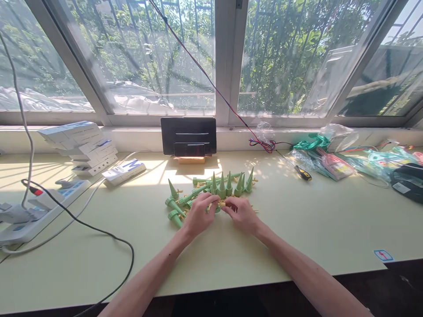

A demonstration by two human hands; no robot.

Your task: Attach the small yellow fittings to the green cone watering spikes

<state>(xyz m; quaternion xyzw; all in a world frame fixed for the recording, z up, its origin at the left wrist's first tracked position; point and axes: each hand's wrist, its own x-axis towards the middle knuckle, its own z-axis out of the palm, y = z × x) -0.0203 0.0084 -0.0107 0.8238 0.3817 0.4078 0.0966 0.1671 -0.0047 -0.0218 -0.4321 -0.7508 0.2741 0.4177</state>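
Note:
Several green cone-shaped plastic spikes with small yellow fittings lie and stand in a cluster at the middle of the pale yellow-green table. My left hand and my right hand meet at the near edge of the cluster. Both have their fingers curled in a pinch around one green spike with a yellow fitting held between them. More spikes lie on their sides just left of my left hand.
A dark tablet leans on a wooden stand at the window sill. White boxes are stacked at the back left, with power strips and black and white cables. A screwdriver and plastic bags lie at the right.

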